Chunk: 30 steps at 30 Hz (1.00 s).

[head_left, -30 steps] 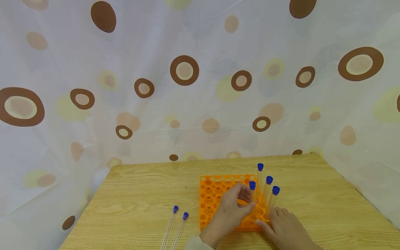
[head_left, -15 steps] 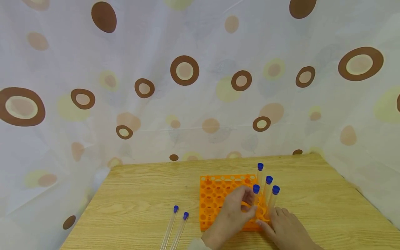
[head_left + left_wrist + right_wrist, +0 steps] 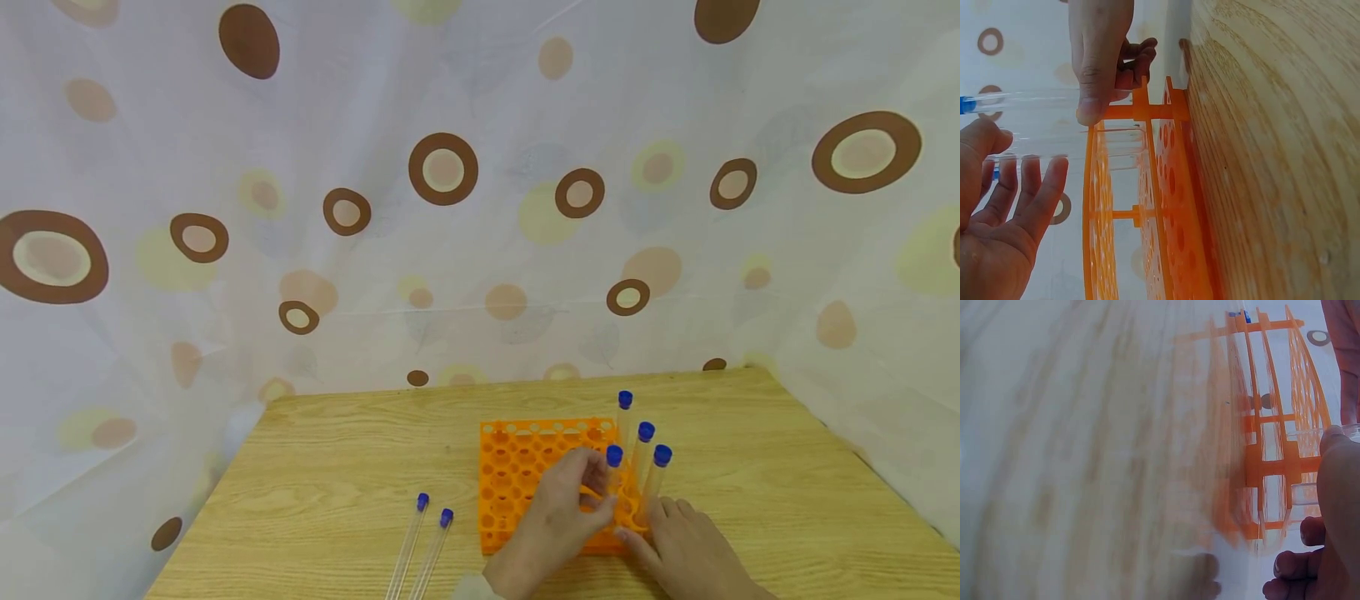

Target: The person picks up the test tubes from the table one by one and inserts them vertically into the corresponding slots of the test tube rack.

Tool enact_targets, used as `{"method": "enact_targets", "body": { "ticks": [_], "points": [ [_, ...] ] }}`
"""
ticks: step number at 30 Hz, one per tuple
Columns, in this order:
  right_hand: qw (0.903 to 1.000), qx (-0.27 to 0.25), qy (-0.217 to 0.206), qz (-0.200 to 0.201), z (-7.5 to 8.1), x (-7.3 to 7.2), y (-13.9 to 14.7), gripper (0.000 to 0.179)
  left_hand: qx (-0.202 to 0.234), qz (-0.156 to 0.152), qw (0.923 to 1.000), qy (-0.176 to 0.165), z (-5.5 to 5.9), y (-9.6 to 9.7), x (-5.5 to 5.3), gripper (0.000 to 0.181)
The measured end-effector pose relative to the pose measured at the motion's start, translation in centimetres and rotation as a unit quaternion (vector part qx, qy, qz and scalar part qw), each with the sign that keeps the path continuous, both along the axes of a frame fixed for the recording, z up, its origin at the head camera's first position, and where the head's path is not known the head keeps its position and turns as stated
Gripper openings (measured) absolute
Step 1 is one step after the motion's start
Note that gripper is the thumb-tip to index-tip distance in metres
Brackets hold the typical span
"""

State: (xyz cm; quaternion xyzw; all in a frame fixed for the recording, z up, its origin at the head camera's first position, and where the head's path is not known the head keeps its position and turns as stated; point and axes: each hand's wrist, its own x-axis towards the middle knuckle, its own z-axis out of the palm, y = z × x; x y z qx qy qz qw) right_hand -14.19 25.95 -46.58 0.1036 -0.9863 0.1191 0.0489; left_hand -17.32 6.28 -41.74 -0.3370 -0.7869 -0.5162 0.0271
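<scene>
My left hand (image 3: 555, 508) pinches a clear test tube with a blue cap (image 3: 614, 456) between thumb and fingers, upright at the right part of an orange test tube rack (image 3: 491, 547). In the left wrist view, the lower end of a test tube (image 3: 1125, 140) shows below the rack's top plate. My right hand (image 3: 690, 550) grips the rack's near right corner, its thumb on the top plate's edge and its fingers along the right side. Three more blue-capped tubes stand along that side, one of them a rear test tube (image 3: 625, 417). My left fingers partly hide the held tube.
Two blue-capped test tubes, a left one (image 3: 406, 550) and a right one (image 3: 431, 554), lie side by side left of the rack. Everything rests on a wood-grain table (image 3: 337, 467). A patterned curtain (image 3: 480, 250) hangs behind and at both sides.
My left hand has shifted slightly right with the tube, whose cap now sits a little lower and farther right. The right hand and the rack have stayed in place.
</scene>
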Motion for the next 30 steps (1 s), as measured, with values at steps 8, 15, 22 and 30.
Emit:
{"method": "enact_targets", "body": {
  "ticks": [8, 15, 22, 30],
  "points": [
    [0.9999, 0.0, -0.011, -0.003, 0.1, 0.0, -0.1, 0.046, 0.006, 0.004, 1.0, -0.002, -0.1, 0.0, 0.2, 0.027],
    [0.9999, 0.0, -0.014, -0.005, 0.0, 0.0, -0.1, 0.048, 0.012, 0.009, 0.9991, -0.041, -0.4, -0.5, 0.5, 0.031],
    [0.9997, 0.005, -0.021, -0.011, 0.2, -0.2, -0.1, 0.056, 0.031, 0.015, 0.9983, -0.047, 0.2, -1.8, 0.3, 0.033],
    [0.9992, 0.001, -0.038, -0.013, 0.3, -0.3, -0.1, 0.055, 0.053, 0.047, 0.9972, -0.025, 1.8, -5.1, 0.0, 0.025]
  ]
}}
